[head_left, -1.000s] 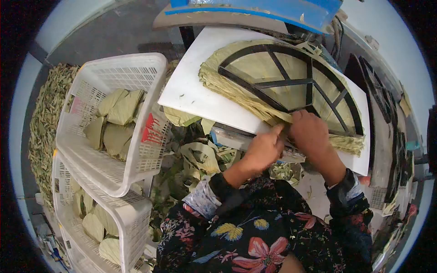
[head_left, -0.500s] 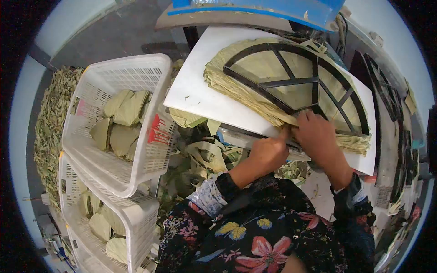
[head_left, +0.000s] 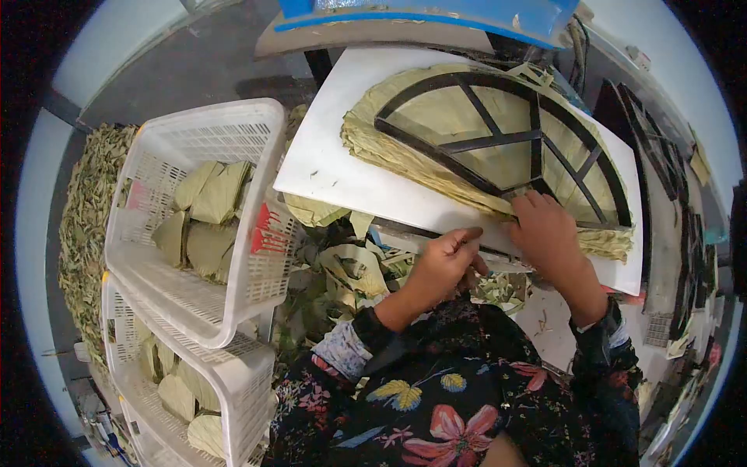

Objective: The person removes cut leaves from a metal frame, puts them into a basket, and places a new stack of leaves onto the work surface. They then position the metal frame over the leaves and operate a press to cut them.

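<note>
A stack of flat, dry green leaves (head_left: 420, 163) lies on a white board (head_left: 311, 167). On top of it rests a black fan-shaped frame (head_left: 490, 142) with inner bars. My right hand (head_left: 548, 237) is at the frame's near edge, its fingers curled over the edge of the stack and its thumb below. My left hand (head_left: 442, 268) hangs just off the board's near edge, apart from the stack. Its fingers are loosely bent and spread, and I see nothing held in them.
To the left, a white plastic basket (head_left: 264, 167) holds cut leaf pieces (head_left: 210, 245), above another basket (head_left: 247, 381). Leaf scraps (head_left: 350, 268) lie below the board. A blue machine part (head_left: 436, 19) stands behind it. More black frames (head_left: 661, 163) lean at the right.
My left hand has drawn away from the stack's near edge, down and left, and its fingers have loosened. My right hand stays at the frame's near edge.
</note>
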Tool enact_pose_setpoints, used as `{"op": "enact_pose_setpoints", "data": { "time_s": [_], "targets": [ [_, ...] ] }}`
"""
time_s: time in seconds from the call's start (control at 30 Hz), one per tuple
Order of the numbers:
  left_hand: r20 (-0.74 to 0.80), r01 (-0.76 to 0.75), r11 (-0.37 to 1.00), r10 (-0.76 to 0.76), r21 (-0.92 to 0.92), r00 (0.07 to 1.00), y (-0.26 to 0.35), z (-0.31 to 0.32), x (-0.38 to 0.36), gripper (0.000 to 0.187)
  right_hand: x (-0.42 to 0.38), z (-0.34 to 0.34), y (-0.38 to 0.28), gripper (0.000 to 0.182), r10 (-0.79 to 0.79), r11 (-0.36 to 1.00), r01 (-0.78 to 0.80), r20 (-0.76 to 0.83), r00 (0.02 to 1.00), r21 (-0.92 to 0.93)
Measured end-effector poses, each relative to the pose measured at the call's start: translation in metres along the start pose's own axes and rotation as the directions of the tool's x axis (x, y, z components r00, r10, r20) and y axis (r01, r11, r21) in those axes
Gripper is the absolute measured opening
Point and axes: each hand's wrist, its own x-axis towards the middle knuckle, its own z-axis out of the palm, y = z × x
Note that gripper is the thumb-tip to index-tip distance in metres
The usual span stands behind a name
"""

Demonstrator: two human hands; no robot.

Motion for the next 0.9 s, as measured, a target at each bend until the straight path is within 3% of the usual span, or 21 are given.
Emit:
{"op": "enact_pose_setpoints", "data": {
  "time_s": [0.17,0.27,0.33,0.37,0.43,0.5,0.53,0.57,0.6,0.63,0.67,0.7,0.77,0.9],
  "targets": [
    [0.043,-0.025,0.996,0.029,-0.090,0.999,0.002,0.004,0.008,0.037,0.000,0.000,0.003,0.026,0.031,0.999,-0.030,-0.027,0.999,0.042],
    [0.067,-0.064,0.998,0.063,0.017,0.996,0.004,0.010,0.014,0.032,-0.006,0.010,0.004,0.023,-0.002,1.000,0.002,-0.018,1.000,-0.012],
    [-0.003,-0.115,0.982,0.117,0.147,0.993,0.008,0.008,0.014,0.025,-0.010,0.017,0.000,0.023,-0.007,0.999,0.005,-0.067,0.998,-0.035],
    [-0.012,-0.260,0.938,0.270,0.230,0.963,0.011,0.006,0.020,0.019,-0.013,0.016,-0.002,0.023,-0.052,0.997,0.047,-0.105,0.993,-0.054],
    [-0.020,-0.230,0.941,0.242,0.249,0.970,0.049,0.018,0.019,0.019,-0.021,0.007,-0.012,0.024,0.037,0.998,-0.039,-0.052,0.998,-0.045],
    [0.057,-0.370,0.824,0.384,0.429,0.921,0.067,0.034,0.033,0.019,-0.036,0.000,-0.009,0.024,0.109,0.994,-0.109,-0.006,0.994,-0.021],
    [0.218,-0.546,0.615,0.527,0.568,0.821,0.067,0.036,0.049,0.024,-0.045,-0.003,-0.005,0.025,0.083,0.993,-0.068,-0.156,0.984,0.097],
    [0.246,-0.554,0.608,0.517,0.568,0.820,0.073,0.047,0.060,0.024,-0.055,-0.003,-0.003,0.026,0.070,0.979,-0.006,-0.306,0.949,0.205],
    [0.435,-0.634,0.284,0.527,0.719,0.730,0.078,0.062,0.069,0.029,-0.068,-0.002,0.000,0.028,0.148,0.952,-0.013,-0.420,0.896,0.307],
    [0.614,-0.659,-0.084,0.467,0.747,0.637,0.082,0.076,0.077,0.033,-0.081,0.002,0.005,0.028,0.168,0.950,-0.031,-0.426,0.889,0.310],
    [0.673,-0.695,-0.059,0.321,0.716,0.666,0.082,0.088,0.084,0.050,-0.095,0.009,0.011,0.029,0.197,0.948,-0.049,-0.456,0.868,0.314],
    [0.686,-0.705,-0.066,0.307,0.707,0.660,0.084,0.097,0.087,0.050,-0.108,0.016,0.014,0.029,0.226,0.944,-0.068,-0.485,0.845,0.322],
    [0.724,-0.707,-0.235,-0.020,0.667,0.690,0.088,0.116,0.092,0.042,-0.133,0.031,0.012,0.030,0.253,0.927,-0.081,-0.449,0.857,0.367],
    [0.703,-0.705,-0.306,-0.137,0.640,0.698,0.084,0.125,0.105,0.034,-0.149,0.049,0.010,0.027,0.357,0.842,-0.114,-0.385,0.851,0.527]
  ]
}}
